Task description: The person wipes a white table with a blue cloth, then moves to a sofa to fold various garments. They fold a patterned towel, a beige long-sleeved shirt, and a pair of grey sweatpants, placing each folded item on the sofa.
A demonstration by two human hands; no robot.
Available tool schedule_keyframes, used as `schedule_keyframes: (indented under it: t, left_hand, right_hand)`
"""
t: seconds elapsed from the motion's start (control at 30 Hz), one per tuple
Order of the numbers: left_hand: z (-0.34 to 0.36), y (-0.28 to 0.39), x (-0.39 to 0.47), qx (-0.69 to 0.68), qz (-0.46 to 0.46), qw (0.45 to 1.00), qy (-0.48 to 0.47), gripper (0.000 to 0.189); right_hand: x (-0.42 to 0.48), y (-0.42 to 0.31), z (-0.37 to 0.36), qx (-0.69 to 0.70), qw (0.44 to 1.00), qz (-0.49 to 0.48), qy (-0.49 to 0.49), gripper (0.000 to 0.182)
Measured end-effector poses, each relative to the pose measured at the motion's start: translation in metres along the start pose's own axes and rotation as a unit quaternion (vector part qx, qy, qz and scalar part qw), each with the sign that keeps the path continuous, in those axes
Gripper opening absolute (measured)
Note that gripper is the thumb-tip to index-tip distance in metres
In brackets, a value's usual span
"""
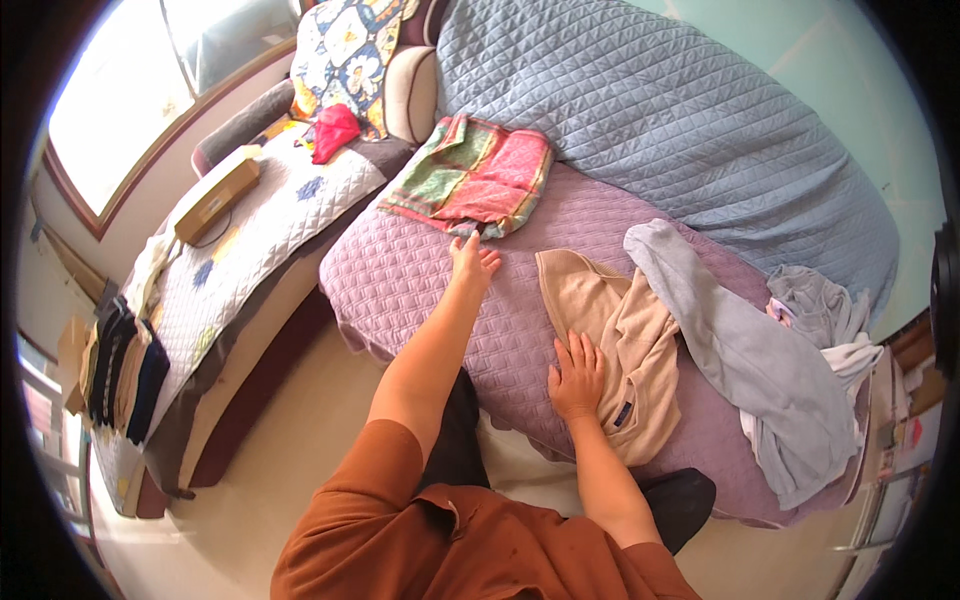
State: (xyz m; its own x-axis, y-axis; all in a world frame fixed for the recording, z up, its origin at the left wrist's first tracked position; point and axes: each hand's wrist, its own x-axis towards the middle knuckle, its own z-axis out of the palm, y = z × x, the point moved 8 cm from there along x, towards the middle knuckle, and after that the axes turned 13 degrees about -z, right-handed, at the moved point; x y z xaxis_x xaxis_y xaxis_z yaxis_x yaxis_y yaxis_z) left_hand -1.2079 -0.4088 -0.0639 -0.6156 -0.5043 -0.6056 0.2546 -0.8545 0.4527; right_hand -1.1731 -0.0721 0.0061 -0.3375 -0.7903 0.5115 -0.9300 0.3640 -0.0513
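Note:
Spread across the sofa seat before me is a beige knit sweater (637, 352), its ribbed edge to the left and a small dark label near its lower end. My right hand (579, 373) lies flat on the sweater's left side, palm down. My left hand (475, 261) is stretched forward, fingers apart with nothing in them. Its fingertips are at the front edge of a folded red and green plaid cloth (480, 176); whether they touch it I cannot tell. A grey garment (742, 352) lies along the sweater's right side.
A purple quilted cover (397, 277) drapes the seat, with a blue quilted cover (637, 97) behind. More crumpled clothes (814, 300) lie at right. The left sofa section holds a cardboard box (217, 196), a bright pink cloth (334, 131) and a row of folded garments (120, 375).

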Motion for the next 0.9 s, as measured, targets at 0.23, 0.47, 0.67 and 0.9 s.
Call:
schedule_keyframes:
  t: [0.23,0.47,0.67,0.9]
  left_hand:
    - [0.034,0.010,0.025,-0.030,0.069,0.975,0.209,0.057]
    - [0.013,0.033,0.023,0.027,0.074,0.988,0.132,0.026]
    - [-0.069,0.065,-0.031,0.049,0.057,0.996,-0.045,0.049]
    - [-0.178,0.136,-0.107,0.129,0.072,0.989,0.021,0.048]
  right_hand:
    - [-0.006,0.010,-0.004,-0.016,0.999,0.034,0.026,0.050]
    - [-0.011,0.013,-0.002,-0.062,0.995,0.073,0.036,0.051]
    - [-0.011,0.011,0.003,-0.087,0.992,0.086,0.027,0.054]
    - [0.015,0.014,0.009,-0.021,0.954,0.259,0.146,0.030]
